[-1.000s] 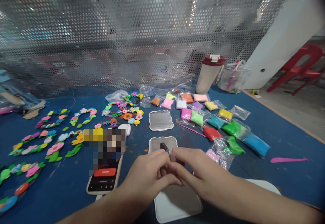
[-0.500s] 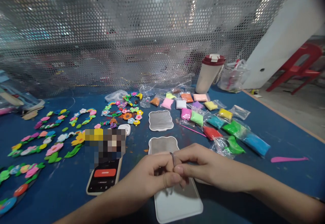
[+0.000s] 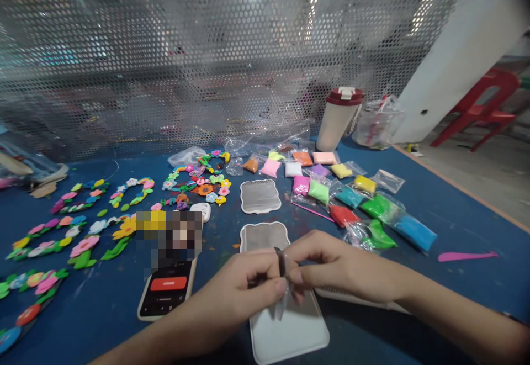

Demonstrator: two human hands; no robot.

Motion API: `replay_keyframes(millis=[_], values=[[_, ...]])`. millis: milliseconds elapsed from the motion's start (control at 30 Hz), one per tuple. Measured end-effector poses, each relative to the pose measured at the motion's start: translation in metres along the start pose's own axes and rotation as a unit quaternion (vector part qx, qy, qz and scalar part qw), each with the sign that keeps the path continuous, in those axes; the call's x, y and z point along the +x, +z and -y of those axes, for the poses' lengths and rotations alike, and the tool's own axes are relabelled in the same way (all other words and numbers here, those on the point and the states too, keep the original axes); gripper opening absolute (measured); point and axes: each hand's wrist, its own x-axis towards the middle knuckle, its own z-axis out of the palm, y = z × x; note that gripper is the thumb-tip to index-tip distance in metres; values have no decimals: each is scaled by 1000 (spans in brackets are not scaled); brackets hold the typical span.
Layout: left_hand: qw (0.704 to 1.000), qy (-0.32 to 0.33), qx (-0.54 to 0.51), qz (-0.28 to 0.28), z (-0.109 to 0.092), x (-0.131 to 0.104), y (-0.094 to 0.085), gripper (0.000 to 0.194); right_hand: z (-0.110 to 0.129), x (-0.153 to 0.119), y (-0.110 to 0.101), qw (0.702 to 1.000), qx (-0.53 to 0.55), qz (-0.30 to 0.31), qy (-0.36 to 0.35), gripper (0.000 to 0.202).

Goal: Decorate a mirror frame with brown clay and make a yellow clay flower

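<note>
Between my hands is a small clear plastic bag (image 3: 280,308) with something dark inside; its contents are mostly hidden by my fingers. My left hand (image 3: 252,285) pinches one side of it with thumb and forefinger. My right hand (image 3: 318,265) is closed on the other side, fingertips close to the left ones. Below lies a white rectangular panel (image 3: 290,334), flat on the blue table. Just beyond my fingers, a wavy-edged mirror with a white rim (image 3: 263,235) is partly covered by them. A second wavy-edged mirror (image 3: 260,196) rests farther back.
Bags of coloured clay (image 3: 318,191) spread to the right, beside a pink modelling tool (image 3: 466,256). A phone (image 3: 168,290) lies on the left, near flower-decorated frames (image 3: 45,238). At the back stand a tumbler (image 3: 336,122) and a perforated metal screen (image 3: 186,67).
My fingertips have drawn slightly apart, and more of the clear bag and its dark contents now shows between them. The view has shifted a little.
</note>
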Motion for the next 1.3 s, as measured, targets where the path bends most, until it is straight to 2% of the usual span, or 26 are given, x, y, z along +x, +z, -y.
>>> replay_keyframes(millis=[67, 167, 300, 367, 433, 533, 600, 767, 900, 1000, 1067, 1300], values=[[985, 15, 164, -40, -1, 1, 2, 21, -1, 2, 6, 996, -74, -45, -19, 20], [933, 28, 348, -81, 0, 0, 6, 16, -1, 4, 16, 975, -182, -119, -44, 21], [881, 73, 461, -80, 2, -2, 11, 22, -1, 3, 24, 957, -241, -154, -46, 20], [870, 90, 480, -68, 1, -3, 11, 23, -1, 3, 24, 954, -255, -148, -48, 19], [887, 76, 454, -43, -2, -4, 9, 23, -1, 2, 23, 959, -249, -126, -49, 19], [937, 35, 347, 1, -11, -5, 5, 21, 0, -1, 18, 971, -219, -78, -57, 22], [961, 30, 276, 17, -18, -7, 2, 20, 1, -4, 14, 976, -200, -50, -72, 24], [986, 28, 162, 36, -23, -11, -3, 22, 1, -7, 10, 983, -129, -36, -127, 25], [984, 65, 163, -8, -15, -11, -3, 21, -3, -2, 20, 984, -87, -98, -118, 30], [972, 80, 221, -21, -10, -8, 1, 13, -9, 2, 28, 977, -123, -157, -76, 33], [965, 75, 251, -18, -8, -6, 4, 12, -12, 5, 31, 973, -140, -175, -55, 35], [933, 65, 343, -85, -5, -7, 8, 11, -18, 12, 33, 964, -93, -227, -105, 37]])
